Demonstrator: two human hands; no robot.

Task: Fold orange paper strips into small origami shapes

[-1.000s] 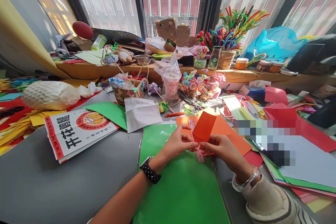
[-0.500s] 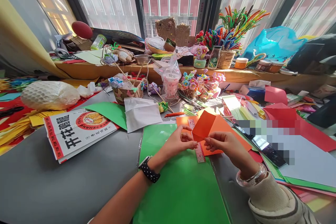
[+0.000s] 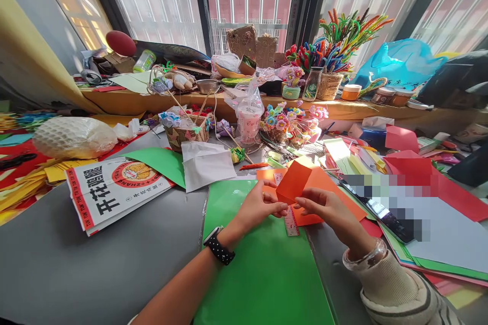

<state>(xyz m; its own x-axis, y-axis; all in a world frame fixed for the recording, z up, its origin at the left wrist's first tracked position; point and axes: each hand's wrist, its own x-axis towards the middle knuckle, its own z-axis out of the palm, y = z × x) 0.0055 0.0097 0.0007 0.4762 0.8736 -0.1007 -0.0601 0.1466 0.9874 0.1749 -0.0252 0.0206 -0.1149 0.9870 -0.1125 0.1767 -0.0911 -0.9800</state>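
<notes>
A small folded piece of orange paper is held up between my two hands, tilted, above the green mat. My left hand grips its lower left edge, with the thumb in front and the fingers partly behind it. On the right side, my right hand pinches the lower corner between thumb and fingers. Behind and below lie a larger orange sheet and a pink patterned ruler. The green mat spreads under both hands.
A printed paper bag and a white sheet lie left of the mat. A dark phone rests on papers at right. A drink cup and flower baskets stand behind. Craft supplies crowd the window ledge.
My right fingers have shifted slightly up and left along the folded orange paper, and my left fingers have closed in a little. The paper stays in nearly the same place.
</notes>
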